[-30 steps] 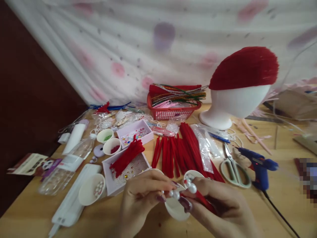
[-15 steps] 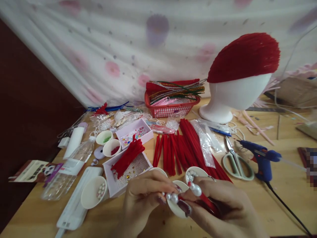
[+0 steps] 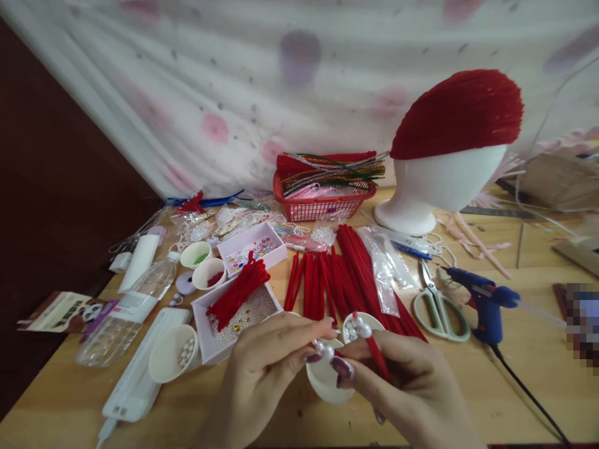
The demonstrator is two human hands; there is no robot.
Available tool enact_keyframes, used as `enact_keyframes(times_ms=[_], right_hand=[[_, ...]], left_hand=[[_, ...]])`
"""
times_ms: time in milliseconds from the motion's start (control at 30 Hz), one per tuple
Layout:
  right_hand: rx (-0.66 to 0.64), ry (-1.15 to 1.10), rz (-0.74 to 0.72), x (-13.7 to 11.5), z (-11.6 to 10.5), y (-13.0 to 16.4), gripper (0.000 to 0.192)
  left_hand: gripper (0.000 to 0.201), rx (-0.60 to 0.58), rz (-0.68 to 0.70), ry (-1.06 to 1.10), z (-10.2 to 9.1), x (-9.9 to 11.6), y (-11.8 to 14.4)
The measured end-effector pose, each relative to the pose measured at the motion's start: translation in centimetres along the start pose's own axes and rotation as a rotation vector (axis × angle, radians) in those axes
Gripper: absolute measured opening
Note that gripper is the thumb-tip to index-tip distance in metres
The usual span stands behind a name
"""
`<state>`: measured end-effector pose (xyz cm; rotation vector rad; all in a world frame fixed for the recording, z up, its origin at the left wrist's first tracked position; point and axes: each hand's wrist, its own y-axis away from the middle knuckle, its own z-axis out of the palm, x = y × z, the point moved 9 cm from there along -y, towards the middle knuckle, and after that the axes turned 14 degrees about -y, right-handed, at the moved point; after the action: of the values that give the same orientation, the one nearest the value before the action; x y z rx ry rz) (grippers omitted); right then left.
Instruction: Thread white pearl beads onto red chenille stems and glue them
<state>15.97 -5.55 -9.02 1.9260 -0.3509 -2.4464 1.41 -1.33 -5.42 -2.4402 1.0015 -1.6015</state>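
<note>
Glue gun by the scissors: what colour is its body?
Blue; the glue gun shows clearly in the head view, right of the scissors.

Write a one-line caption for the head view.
Left hand and right hand pinch white pearl beads on a red pipe cleaner above a white cup.

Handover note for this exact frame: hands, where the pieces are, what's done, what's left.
Left hand: fingertips pinch a pearl bead at the stem's end.
Right hand: grips a red chenille stem with more pearls at its top.
Both hands are above a white cup on the wooden table.
Nearby: loose red stems, cup of pearls, scissors, blue glue gun, foam head with a red cap.
Done: several pearls sit on the stem.
Left: the pinched bead looks not yet seated.
</note>
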Motion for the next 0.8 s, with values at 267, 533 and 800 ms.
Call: enact_keyframes(times_ms=[267,533,800], right_hand=[[0.047,-0.19,0.038,1.9,-0.1,-0.5,0.039],[0.074,-0.289,0.067,1.9,-0.3,-0.3,0.037],[0.042,-0.384,0.032,2.0,-0.8,-0.3,0.03]], left_hand=[[0.036,0.077,-0.203,-0.003,2.1,-1.9,0.4],[0.029,0.115,-0.278,-0.022,2.9,-2.8,0.4],[0.034,0.11,-0.229,-0.08,3.6,-2.3,-0.1]])
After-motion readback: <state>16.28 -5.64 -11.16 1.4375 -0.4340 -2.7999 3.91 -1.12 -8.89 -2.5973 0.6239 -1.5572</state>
